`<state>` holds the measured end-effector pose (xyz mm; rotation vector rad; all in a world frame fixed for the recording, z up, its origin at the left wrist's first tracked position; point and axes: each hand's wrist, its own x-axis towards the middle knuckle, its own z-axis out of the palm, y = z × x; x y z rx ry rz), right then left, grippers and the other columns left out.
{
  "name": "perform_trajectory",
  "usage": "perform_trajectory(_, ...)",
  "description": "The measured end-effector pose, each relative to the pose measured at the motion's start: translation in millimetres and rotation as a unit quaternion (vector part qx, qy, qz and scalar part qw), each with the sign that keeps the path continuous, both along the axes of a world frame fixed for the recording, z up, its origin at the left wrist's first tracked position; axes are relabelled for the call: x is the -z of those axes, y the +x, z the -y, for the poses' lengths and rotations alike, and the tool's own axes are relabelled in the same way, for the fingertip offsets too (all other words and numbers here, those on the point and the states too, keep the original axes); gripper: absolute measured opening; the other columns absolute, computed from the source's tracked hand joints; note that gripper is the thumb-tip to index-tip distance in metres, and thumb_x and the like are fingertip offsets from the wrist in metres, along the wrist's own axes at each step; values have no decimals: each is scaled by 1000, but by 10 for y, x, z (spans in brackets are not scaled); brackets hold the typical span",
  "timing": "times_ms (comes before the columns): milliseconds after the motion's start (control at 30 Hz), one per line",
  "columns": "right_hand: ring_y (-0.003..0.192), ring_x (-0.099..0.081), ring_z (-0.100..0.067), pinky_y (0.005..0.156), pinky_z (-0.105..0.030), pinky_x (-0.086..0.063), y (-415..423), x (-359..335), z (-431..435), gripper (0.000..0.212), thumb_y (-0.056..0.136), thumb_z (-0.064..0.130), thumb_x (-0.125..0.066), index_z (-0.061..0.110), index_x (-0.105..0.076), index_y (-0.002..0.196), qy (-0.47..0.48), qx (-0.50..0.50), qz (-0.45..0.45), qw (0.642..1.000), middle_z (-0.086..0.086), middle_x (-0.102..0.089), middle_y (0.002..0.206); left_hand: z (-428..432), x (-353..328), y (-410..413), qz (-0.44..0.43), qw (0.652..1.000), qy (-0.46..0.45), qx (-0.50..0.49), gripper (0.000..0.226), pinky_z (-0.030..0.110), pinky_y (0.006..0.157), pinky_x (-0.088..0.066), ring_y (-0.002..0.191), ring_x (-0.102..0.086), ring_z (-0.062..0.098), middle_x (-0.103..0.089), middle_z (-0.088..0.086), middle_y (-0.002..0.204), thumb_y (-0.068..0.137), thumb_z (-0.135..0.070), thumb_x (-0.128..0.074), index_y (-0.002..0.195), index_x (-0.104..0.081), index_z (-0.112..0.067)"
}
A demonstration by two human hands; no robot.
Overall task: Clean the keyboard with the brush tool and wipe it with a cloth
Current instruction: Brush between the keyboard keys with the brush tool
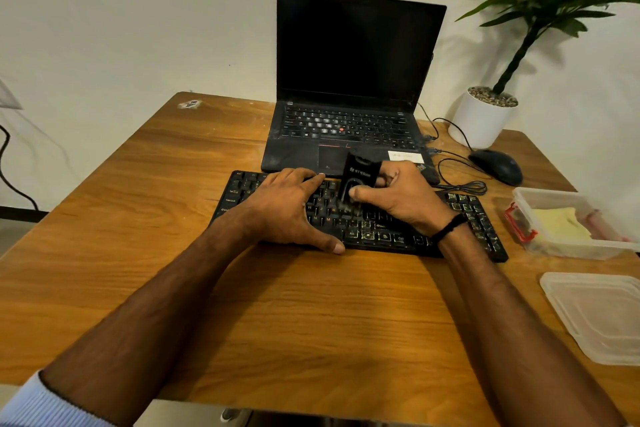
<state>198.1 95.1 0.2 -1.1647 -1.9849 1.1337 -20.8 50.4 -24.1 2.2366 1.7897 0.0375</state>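
**Brushing mid-keyboard: watch the slide and the grit**

The wooden table (311,305) carries everything. At the far edge an open laptop (356,55) sits with a dark screen, its front lip just beyond the keyboard.

The black keyboard (377,236) lies across the middle of the table, angled so its right end sits nearer you. It is cabled. The loop of cable (460,187) lies just off its far right corner.

A clear plastic container (568,248) stands at the right and its loose lid (602,315) lies nearer you.

Your left hand (280,208) lies flat on the left half of the keys, fingers straight and slightly spread, thumb on the near edge. It pins the board rather than gripping it.

Your right hand (401,198) has its fingers and thumb clamped round the black brush tool (360,173), held upright over the centre rows. The bristle end is hidden behind the thumb, so I cannot tell whether it touches the keys.

The yellow cloth (557,225) lies inside the container, unused. The wipe looks not yet begun.

Risks, as I judge them:
- The flat left palm only presses. A hard stroke toward the far side could skate the board into the laptop.
- Strokes flicked that way would throw debris onto the laptop's own keys.
- A steep brush angle with heavy pressure may catch a keycap edge and lift it.
- Sweeping right could snag the cable loop and tug the board.
- The left hand covers keys, so that patch may go unbrushed unless you shift it.
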Motion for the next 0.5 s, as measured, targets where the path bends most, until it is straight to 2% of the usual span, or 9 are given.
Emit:
perform_trajectory(67,86,-66,2,73,-15,-54,-34,-13,-2,26,81,21,-77,31,-63,100,106,83,54,989,17,-68,90,-3,6,-1,2,1000,3,0,141,44,125,-10,152,-15,21,-15,-2,167,56,-97,-60,165,-8,-24)
perform_trajectory(100,86,-65,4,74,-16,-54,-32,-27,5,27,80,22,-78,31,-63,100,119,85,62,987,17,-67,91,-4,8,-3,2,1000,3,-1,141,43,125,-10,152,-15,21,-15,-2,168,56,-97,-60,165,-8,-24)
perform_trajectory(233,89,-73,-13,80,-31,-59,-18,-42,91,32,78,10,-79,18,-68,108,-48,-77,6,996,-1,-76,95,1,1,7,-2,1000,-1,0,139,43,125,-9,153,-13,22,-14,-1,168,58,-95,-61,165,-7,-23)
perform_trajectory(267,87,-73,-13,79,-30,-59,-48,-22,98,30,79,11,-79,21,-68,106,-32,-74,10,997,0,-75,93,4,-1,10,-2,1000,0,0,139,43,125,-9,152,-13,22,-14,-1,168,59,-94,-62,164,-8,-23)
perform_trajectory(367,83,-65,2,75,-20,-55,-133,-28,67,25,80,23,-79,37,-61,90,135,49,63,988,18,-67,84,13,-9,18,-1,1000,1,-2,138,42,125,-10,152,-14,22,-15,-1,168,59,-94,-63,165,-8,-24)
perform_trajectory(400,83,-66,0,74,-21,-56,-121,-37,66,24,79,22,-79,36,-62,89,130,53,60,988,16,-68,84,15,-14,20,-1,1000,0,-1,138,42,125,-10,152,-14,22,-15,-1,168,59,-93,-63,165,-8,-24)
perform_trajectory(467,89,-72,-15,81,-31,-59,-47,-34,65,27,79,12,-79,20,-68,101,-2,-44,24,999,1,-74,92,17,-19,20,0,1000,2,1,136,43,125,-10,152,-14,22,-15,-1,168,61,-92,-64,165,-10,-24)
perform_trajectory(500,94,-72,-21,84,-36,-58,-24,-31,93,33,78,7,-79,12,-67,108,-67,-98,7,993,-6,-75,98,20,-21,18,2,1000,5,1,135,43,125,-10,152,-14,22,-16,0,167,60,-92,-64,164,-12,-24)
